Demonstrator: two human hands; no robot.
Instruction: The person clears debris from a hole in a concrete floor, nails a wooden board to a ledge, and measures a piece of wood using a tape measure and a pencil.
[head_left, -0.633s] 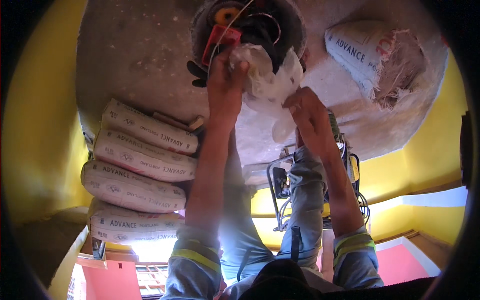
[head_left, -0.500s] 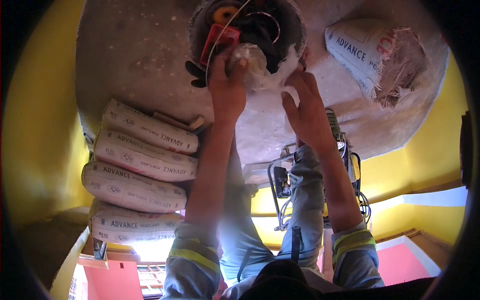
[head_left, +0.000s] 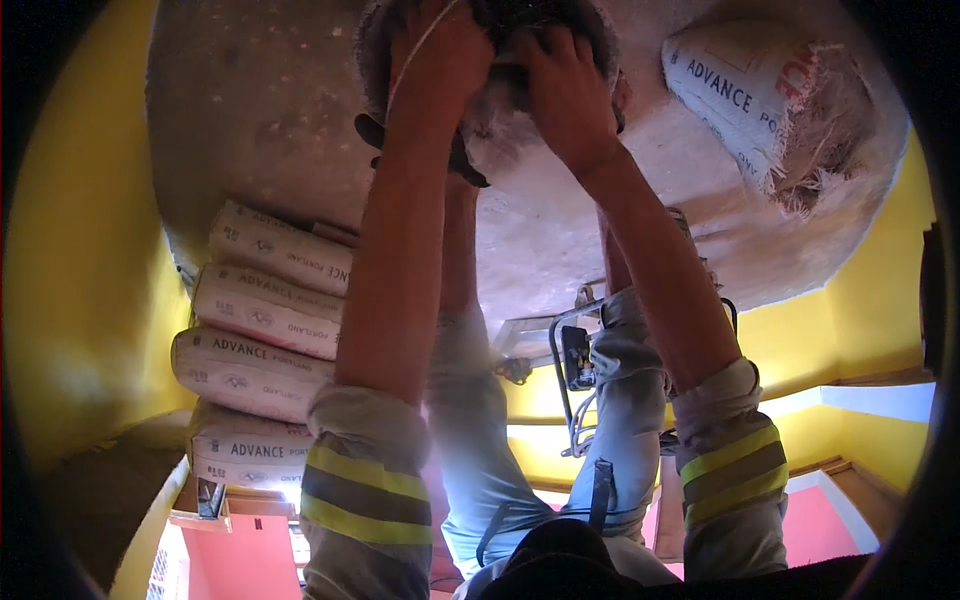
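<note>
Both my forearms reach up to a round dark bucket (head_left: 373,60) at the top of the head view. My left hand (head_left: 445,55) is down inside its left side, fingers hidden, with the thin pale handle wire crossing over the hand. My right hand (head_left: 568,100) is at the bucket's near right side, its fingers curled. A cloudy clear plastic bag (head_left: 492,130) lies between my hands, bunched under the right fingers. Black glove-like fingers (head_left: 370,130) stick out at the bucket's near left. My hands hide most of the bucket's contents.
An opened, frayed cement sack (head_left: 735,85) lies right of the bucket on the grey concrete floor (head_left: 260,110). Several full cement bags (head_left: 265,310) are stacked at the left. A black-framed machine (head_left: 575,350) stands beside my right leg, near yellow walls (head_left: 80,300).
Both hands have moved farther up and into the bucket, the right one shifting left toward the other. The red case and yellow round item seen in the bucket are now covered.
</note>
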